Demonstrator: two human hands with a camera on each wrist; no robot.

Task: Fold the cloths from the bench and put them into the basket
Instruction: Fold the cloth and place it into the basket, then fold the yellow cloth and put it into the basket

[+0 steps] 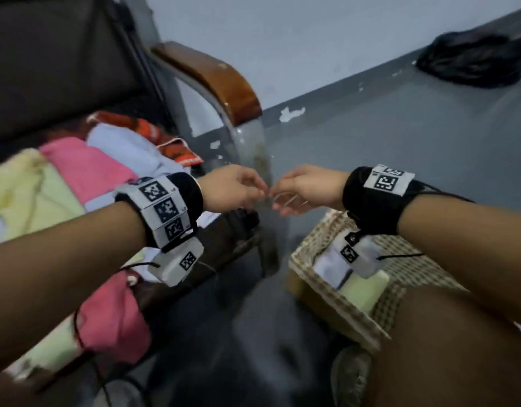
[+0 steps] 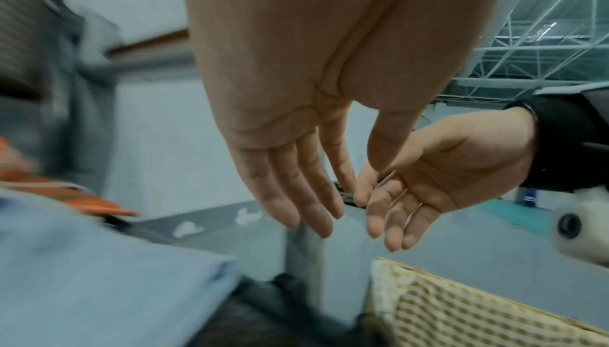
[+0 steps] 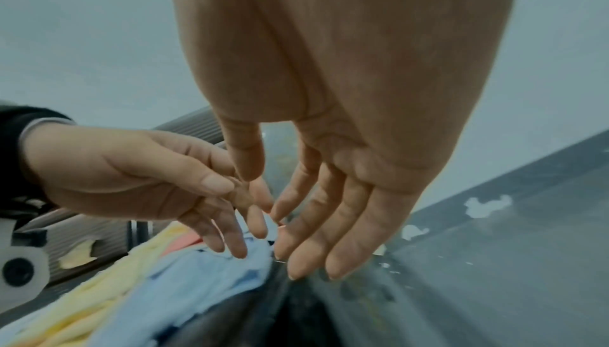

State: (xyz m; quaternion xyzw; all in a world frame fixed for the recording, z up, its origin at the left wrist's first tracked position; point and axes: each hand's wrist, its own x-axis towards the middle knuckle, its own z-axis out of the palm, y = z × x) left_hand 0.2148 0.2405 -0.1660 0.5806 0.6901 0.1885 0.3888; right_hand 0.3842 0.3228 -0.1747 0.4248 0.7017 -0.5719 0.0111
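Note:
A heap of loose cloths lies on the bench at the left: a pink cloth (image 1: 86, 165), a yellow one (image 1: 27, 195), a light blue one (image 1: 127, 148) (image 2: 99, 274) (image 3: 197, 287) and an orange one (image 1: 165, 139). The woven basket (image 1: 318, 289) (image 2: 461, 308) stands on the floor at the lower right, with a pale green folded cloth (image 1: 365, 289) inside. My left hand (image 1: 253, 192) (image 2: 313, 196) and right hand (image 1: 282, 198) (image 3: 313, 222) hover between bench and basket. Their fingertips nearly meet, the fingers are straight, and both hold nothing.
The bench has a dark backrest, a brown wooden armrest (image 1: 212, 80) and a grey metal leg (image 1: 253, 148) just beyond my hands. Another pink cloth (image 1: 112, 315) hangs at the bench's front edge. A black bag (image 1: 473, 60) lies on the grey floor by the far wall.

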